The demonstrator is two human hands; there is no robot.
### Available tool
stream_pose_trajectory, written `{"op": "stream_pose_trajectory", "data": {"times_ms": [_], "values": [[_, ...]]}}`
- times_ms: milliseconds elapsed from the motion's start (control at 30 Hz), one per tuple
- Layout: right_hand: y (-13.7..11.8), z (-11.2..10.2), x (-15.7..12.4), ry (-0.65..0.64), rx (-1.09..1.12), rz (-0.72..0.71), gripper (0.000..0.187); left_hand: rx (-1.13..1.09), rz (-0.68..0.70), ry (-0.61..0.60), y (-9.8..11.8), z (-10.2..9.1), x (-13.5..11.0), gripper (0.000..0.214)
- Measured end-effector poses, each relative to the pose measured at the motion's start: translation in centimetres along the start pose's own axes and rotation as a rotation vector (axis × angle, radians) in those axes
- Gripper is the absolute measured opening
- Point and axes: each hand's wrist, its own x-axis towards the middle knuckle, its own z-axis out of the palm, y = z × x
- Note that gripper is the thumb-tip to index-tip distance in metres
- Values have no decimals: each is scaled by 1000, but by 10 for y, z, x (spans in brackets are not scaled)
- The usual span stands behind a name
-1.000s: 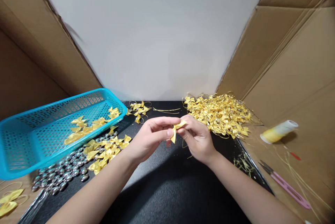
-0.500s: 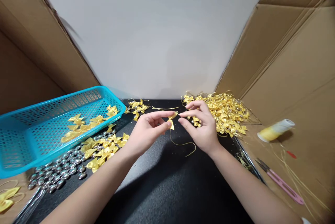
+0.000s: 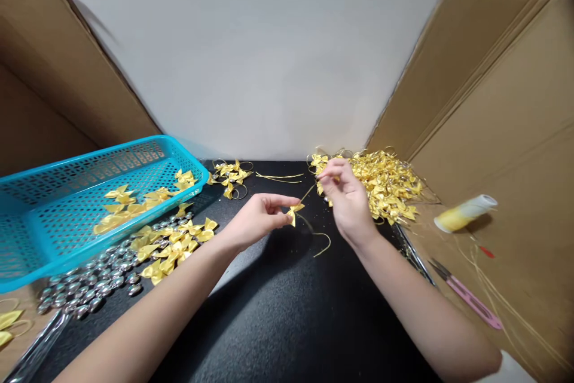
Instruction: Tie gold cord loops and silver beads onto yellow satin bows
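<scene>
My left hand [image 3: 258, 218] pinches a small yellow ribbon bow [image 3: 294, 212] between thumb and fingers over the black mat [image 3: 287, 317]. A thin gold thread [image 3: 314, 233] runs from the bow up to my right hand [image 3: 345, 198], which pinches its upper end just in front of the big heap of finished yellow bows [image 3: 381, 183]. The thread's other end curls down onto the mat.
A blue plastic basket [image 3: 54, 239] with a few bows sits tilted at the left, above loose bows [image 3: 173, 248] and silver beads [image 3: 89, 290]. At the right lie a thread spool [image 3: 464, 213] and pink snips [image 3: 470, 299] on cardboard. Cardboard walls close in both sides.
My right hand let go of the bow, took the thread and drew it up and away toward the heap. My left hand kept the bow and dropped slightly.
</scene>
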Motion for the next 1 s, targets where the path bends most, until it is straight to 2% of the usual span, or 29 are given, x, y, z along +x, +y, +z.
{"op": "stream_pose_trajectory", "data": {"times_ms": [67,200,333,467,667,767,867,1000], "values": [[-5,-14,10,78,116,13,12,71,-68,-12,-8,2,5,40],[-22,-48,27,109,229,50,13,225,-179,1,-22,7,13,43],[-40,-77,34,107,195,17,12,280,-176,35,-26,7,15,38],[-54,-93,35,155,256,19,9,330,-150,35,-26,6,15,38],[-65,-87,33,277,327,58,9,425,-109,9,-28,5,16,39],[-70,-79,32,269,295,111,7,487,-88,8,-30,3,17,41],[-73,-72,29,263,295,165,14,547,-71,-21,-31,1,18,42],[-73,-66,26,193,278,191,15,650,-26,-36,-26,-5,16,45]]}}
